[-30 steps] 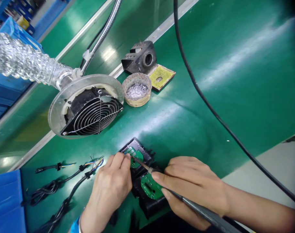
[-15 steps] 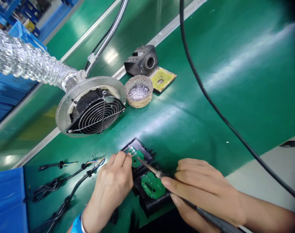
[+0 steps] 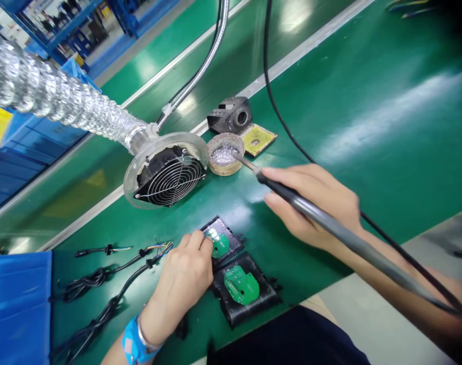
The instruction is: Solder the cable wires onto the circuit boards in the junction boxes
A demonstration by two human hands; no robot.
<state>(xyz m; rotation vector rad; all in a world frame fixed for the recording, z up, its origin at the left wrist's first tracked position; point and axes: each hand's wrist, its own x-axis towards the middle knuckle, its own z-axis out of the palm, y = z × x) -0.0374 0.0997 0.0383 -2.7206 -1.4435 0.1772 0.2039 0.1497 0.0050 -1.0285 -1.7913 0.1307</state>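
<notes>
My right hand (image 3: 318, 203) grips a soldering iron (image 3: 332, 226), its tip dipping toward the tin (image 3: 226, 167) that holds shiny silvery shavings. With curled fingers, my left hand (image 3: 187, 271) presses at the near edge of a black housing half (image 3: 233, 238) with a green circuit board (image 3: 220, 247) inside. What those fingers pinch is hidden behind them. Closer to me lies a second black housing half (image 3: 234, 315), also with a green circuit board (image 3: 240, 286) in it.
A fume fan (image 3: 174, 182) on a silver duct (image 3: 71, 106) hangs at the left. Behind the tin are an iron stand (image 3: 231, 116) and yellow sponge (image 3: 258, 141). Black cables (image 3: 117, 291) with bare coloured wires lie beside a blue bin (image 3: 18, 304). The iron's black cord (image 3: 284, 124) crosses the right side.
My right hand has lifted the soldering iron off the circuit board and carried it up to the tin. My left hand stays at the far housing half. The view has shifted somewhat.
</notes>
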